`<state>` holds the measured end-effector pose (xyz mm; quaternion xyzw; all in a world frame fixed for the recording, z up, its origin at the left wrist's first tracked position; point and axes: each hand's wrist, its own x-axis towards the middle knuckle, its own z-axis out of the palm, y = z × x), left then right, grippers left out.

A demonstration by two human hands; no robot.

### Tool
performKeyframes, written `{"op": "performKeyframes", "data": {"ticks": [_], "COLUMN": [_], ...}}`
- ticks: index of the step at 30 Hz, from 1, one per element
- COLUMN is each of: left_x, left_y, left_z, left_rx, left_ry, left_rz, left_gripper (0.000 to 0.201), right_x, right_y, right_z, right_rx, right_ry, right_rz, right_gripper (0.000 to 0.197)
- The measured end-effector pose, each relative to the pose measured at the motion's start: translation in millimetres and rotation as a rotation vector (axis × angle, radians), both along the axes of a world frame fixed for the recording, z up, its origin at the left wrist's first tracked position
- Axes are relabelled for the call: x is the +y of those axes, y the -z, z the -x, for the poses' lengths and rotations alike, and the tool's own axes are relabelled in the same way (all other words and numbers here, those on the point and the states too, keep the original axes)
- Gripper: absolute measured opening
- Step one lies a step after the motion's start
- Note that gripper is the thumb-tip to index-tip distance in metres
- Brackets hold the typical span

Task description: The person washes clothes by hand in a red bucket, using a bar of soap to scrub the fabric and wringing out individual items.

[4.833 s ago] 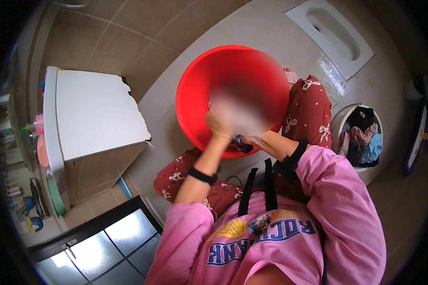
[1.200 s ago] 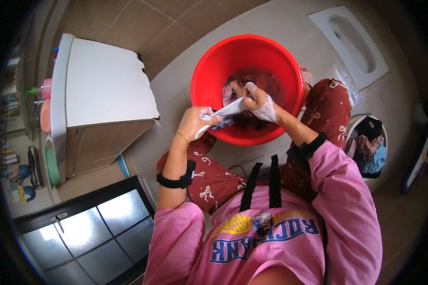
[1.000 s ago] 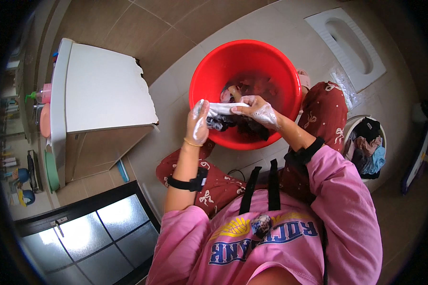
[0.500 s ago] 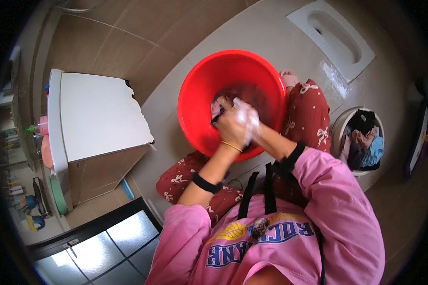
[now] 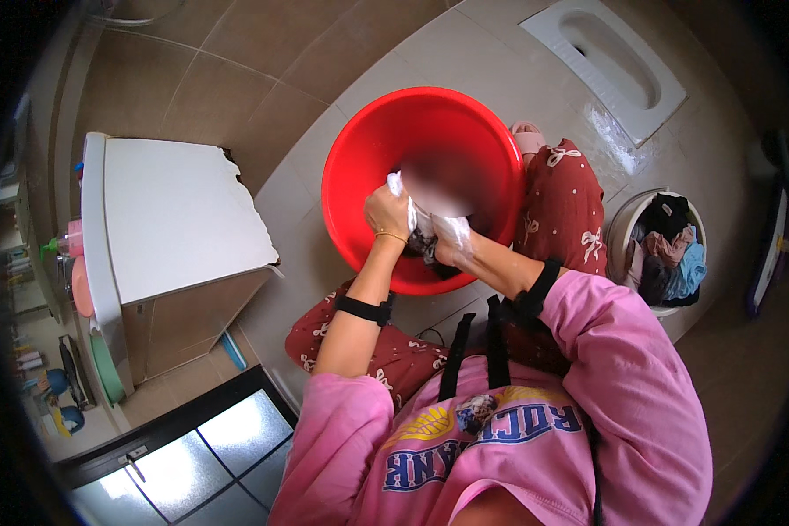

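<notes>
A large red basin [image 5: 346,167] stands on the floor between my bent knees. Over its near part, my left hand [image 5: 387,213] is closed around a wet white cloth [image 5: 410,213], which pokes out above the fist. Beside it, my right hand [image 5: 450,244] has its fingers curled inward, with white suds or white fabric over its back; it seems to grip the other part of the same cloth. Dark patterned fabric [image 5: 422,244] shows between the two hands, low in the basin. A blurred patch hides the basin's middle.
To the right stands a white bucket [image 5: 621,250] of clothes. A squat toilet [image 5: 622,70] is set in the floor at the far right. On the left are a white-topped cabinet [image 5: 180,219] and a dark-framed glass door [image 5: 171,473].
My hands, pressed together over the basin half a second ago, have come apart. The left has shifted left and the right slightly nearer me, with white cloth now showing at the left.
</notes>
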<state>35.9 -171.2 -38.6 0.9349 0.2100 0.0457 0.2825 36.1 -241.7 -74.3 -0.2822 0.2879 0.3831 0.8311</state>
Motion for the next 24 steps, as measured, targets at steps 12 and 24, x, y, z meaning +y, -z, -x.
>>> {"op": "performKeyframes", "data": {"ticks": [12, 24], "left_x": [-49.8, -77.2], "left_y": [4.4, -0.5], "left_z": [12.0, 29.9], "left_rx": [-0.311, -0.409], "left_ry": [0.145, 0.331], "left_rz": [-0.043, 0.064], "left_gripper": [0.040, 0.033], "right_x": [-17.2, -42.9], "right_y": [20.8, 82.9], "right_z": [-11.0, -34.2], "right_rx": [-0.238, -0.700], "right_ry": [0.246, -0.177], "right_rz": [-0.619, -0.312], "right_gripper": [0.023, 0.028]}}
